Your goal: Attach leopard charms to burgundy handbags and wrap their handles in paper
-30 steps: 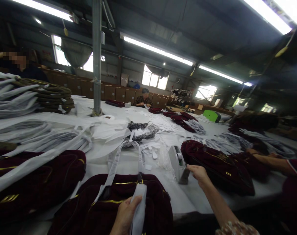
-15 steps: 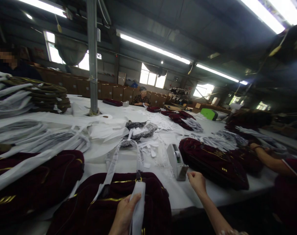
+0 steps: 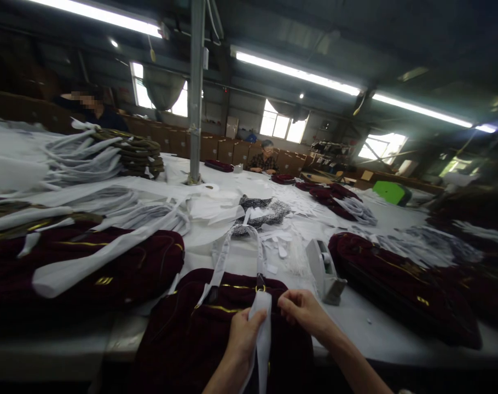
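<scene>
A dark maroon bag (image 3: 183, 328) with gold zippers lies at the near table edge, its handles wrapped in white material and standing up. My left hand (image 3: 243, 334) is closed around a white-wrapped strap (image 3: 264, 323) just below the gold ring on the bag. Close to the right of that strap, my right hand (image 3: 300, 309) is closed in a pinch above the bag; what its fingertips hold, if anything, is too small to make out. A grey tape dispenser (image 3: 325, 271) stands on the table beyond my right hand.
More maroon bags lie to the left (image 3: 138, 262) and right (image 3: 397, 284). Olive bags (image 3: 140, 153) are stacked at the back left. Black-and-white fabric (image 3: 269, 213) and white scraps lie mid-table, near a metal post (image 3: 196, 98). Two people sit beyond.
My right hand has moved left from beside the tape dispenser to near the strap. My left hand still holds the strap. The view has turned left.
</scene>
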`<action>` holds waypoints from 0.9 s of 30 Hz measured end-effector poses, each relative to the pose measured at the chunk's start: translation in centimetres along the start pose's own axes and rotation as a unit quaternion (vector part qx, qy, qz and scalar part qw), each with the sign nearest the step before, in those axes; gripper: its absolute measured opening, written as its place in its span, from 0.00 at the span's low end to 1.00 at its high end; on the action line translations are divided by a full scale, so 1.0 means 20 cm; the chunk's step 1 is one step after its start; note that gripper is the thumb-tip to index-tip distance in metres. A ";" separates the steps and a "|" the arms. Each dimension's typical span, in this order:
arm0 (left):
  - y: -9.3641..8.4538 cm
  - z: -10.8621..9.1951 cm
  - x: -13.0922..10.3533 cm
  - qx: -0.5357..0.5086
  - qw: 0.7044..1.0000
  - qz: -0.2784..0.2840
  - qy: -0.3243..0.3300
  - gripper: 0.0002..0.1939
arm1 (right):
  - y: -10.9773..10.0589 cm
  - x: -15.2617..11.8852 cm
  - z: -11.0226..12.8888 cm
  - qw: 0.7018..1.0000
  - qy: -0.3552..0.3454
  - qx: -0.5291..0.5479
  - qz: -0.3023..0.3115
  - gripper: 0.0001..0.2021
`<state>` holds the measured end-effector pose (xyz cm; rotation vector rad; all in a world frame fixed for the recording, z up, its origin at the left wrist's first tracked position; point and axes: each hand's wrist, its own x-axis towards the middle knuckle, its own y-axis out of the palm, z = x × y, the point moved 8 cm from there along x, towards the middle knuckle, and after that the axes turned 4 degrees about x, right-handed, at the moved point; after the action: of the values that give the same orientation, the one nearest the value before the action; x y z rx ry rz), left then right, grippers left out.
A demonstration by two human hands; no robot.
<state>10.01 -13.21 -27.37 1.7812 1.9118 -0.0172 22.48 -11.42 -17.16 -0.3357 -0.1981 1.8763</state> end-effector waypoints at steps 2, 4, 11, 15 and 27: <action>0.00 0.00 0.00 -0.003 1.000 0.001 0.009 0.13 | 0.07 0.04 0.02 0.999 0.010 -0.029 0.024 0.14; 0.00 0.00 0.00 -0.001 1.000 0.001 0.018 0.15 | 0.10 0.07 0.00 0.997 0.025 -0.061 0.032 0.13; 0.00 -0.05 -0.03 0.021 0.999 -0.013 0.041 0.17 | 0.11 0.13 -0.10 0.990 0.061 -0.123 -0.016 0.16; 0.00 -0.05 -0.03 0.040 0.998 -0.014 0.050 0.19 | 0.09 0.15 -0.15 0.980 0.092 -0.167 -0.050 0.16; -0.01 -0.04 -0.02 0.029 0.998 -0.025 0.055 0.18 | 0.04 0.17 -0.25 0.973 0.109 -0.149 -0.138 0.13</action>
<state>9.65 -13.35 -26.62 1.8062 2.0521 0.0088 22.38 -8.59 -22.57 -0.6811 -0.3605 1.5227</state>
